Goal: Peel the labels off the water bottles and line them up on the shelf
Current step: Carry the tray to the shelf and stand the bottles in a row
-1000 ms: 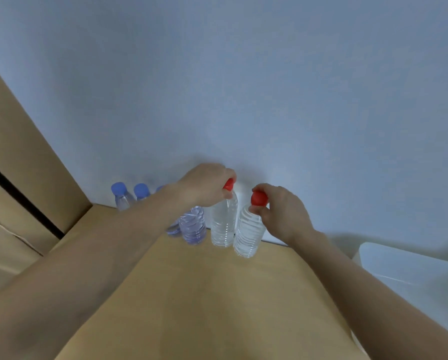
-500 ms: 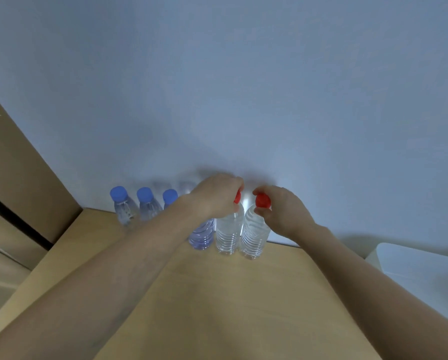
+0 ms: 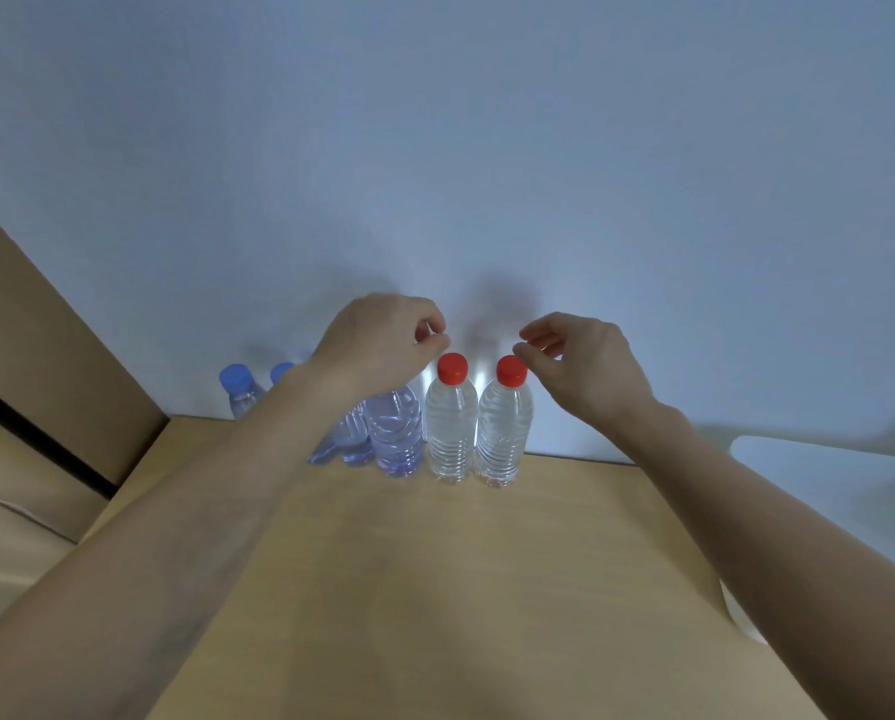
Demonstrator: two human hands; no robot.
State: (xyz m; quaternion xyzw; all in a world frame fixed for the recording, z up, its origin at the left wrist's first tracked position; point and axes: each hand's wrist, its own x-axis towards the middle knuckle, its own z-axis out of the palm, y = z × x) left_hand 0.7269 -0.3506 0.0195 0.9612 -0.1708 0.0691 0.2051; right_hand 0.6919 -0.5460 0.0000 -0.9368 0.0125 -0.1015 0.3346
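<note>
Nearest to the person, the two bare forearms reach forward over the wooden shelf (image 3: pixel 435 589), one coming from 7 o'clock and the other from 5 o'clock. Further in, at 12 o'clock, the left hand (image 3: pixel 383 345) and the right hand (image 3: pixel 585 361) hover at the height of the caps. The fingers of both are loosely curled and hold nothing. The left hand is just beside the cap of the left red-capped bottle (image 3: pixel 450 433). The right hand is so near the cap of the right red-capped bottle (image 3: pixel 502 439) that I cannot tell if it touches. These two bottles stand upright and close together at the back edge of the shelf, without labels, and they look full. At their 9 o'clock side stands a blue-tinted bottle (image 3: pixel 396 433), and beyond it the blue-capped bottles (image 3: pixel 236 387) continue the row, partly hidden behind the left forearm. In my judgement a full bottle is rather heavy for its size. Its thin ribbed wall is soft and gives under a squeeze, and the bare plastic can be slippery. The cap and neck are the stiff part, good for small corrections, while for carrying a grip around the ribbed middle seems safer. Being tall and narrow, one bottle can tip and knock its neighbours. Farthest is the pale wall (image 3: pixel 487 148), with a white object (image 3: pixel 824 459) at 2 o'clock and a wooden panel (image 3: pixel 45 330) at 9 o'clock.
</note>
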